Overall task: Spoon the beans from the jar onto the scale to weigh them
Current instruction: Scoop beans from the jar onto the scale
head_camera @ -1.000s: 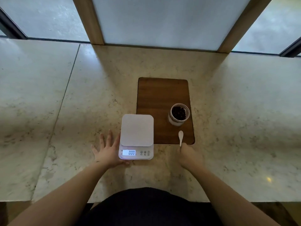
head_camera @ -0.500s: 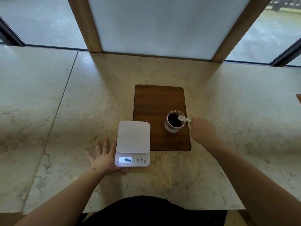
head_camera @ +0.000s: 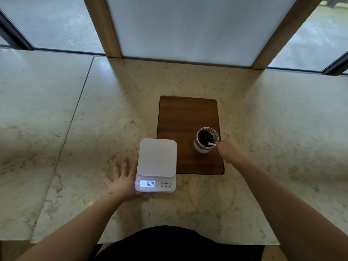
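A clear glass jar (head_camera: 205, 141) stands upright on the near right part of a dark wooden board (head_camera: 185, 119), close to the board's right edge. Dark beans (head_camera: 204, 136) fill its upper part, and a pale band shows through the glass lower down; what that band is cannot be told. A white spoon (head_camera: 211, 144) slants in over the jar's right rim with its bowl down among the beans. The right hand (head_camera: 228, 151), just right of the jar and over the board's right edge, is closed around the spoon's handle.

Left of the jar and nearer the person sits a white scale (head_camera: 156, 164), its far right corner overlapping the board's near left corner. Its flat platform carries nothing, and the lit display at its near edge reads 000. The left hand (head_camera: 123, 180) lies flat and open on the worktop (head_camera: 94, 129), fingers spread, against the scale's left side, gripping nothing.

Behind the jar most of the board is bare, up to its far edge. Beyond that the marble worktop runs to a framed pale panel (head_camera: 188, 25). Far left of the jar a seam (head_camera: 75, 110) divides the worktop slabs. On the jar's right the worktop is open and unobstructed.
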